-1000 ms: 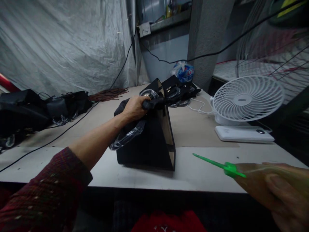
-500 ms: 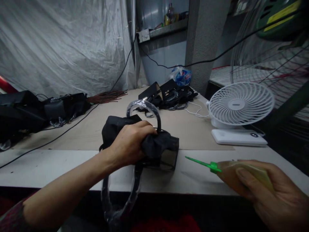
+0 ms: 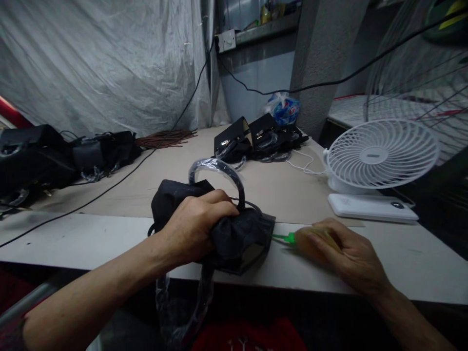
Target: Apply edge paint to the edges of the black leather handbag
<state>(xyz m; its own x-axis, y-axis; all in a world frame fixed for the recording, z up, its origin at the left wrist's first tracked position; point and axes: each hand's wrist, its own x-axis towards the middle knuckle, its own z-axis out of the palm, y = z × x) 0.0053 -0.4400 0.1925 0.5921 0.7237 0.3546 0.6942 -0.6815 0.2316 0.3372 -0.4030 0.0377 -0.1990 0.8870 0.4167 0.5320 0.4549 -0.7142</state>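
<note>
Head view: your left hand [image 3: 195,222] grips the soft black crosswise bag [image 3: 239,234], right hand [image 3: 349,256] the amber green-nozzled bottle [image 3: 304,242] pointing left at it.

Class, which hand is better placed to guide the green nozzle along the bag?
The right hand, probably: it holds the bottle whose green nozzle is beside the black bag, which the left hand grips.

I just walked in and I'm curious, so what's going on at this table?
The person's left hand grips a black handbag with plastic-wrapped handles near the front of the table. The right hand holds a squeeze bottle, its green nozzle at the bag's right edge; whether the tip touches isn't clear. More black bags lie farther back.
</note>
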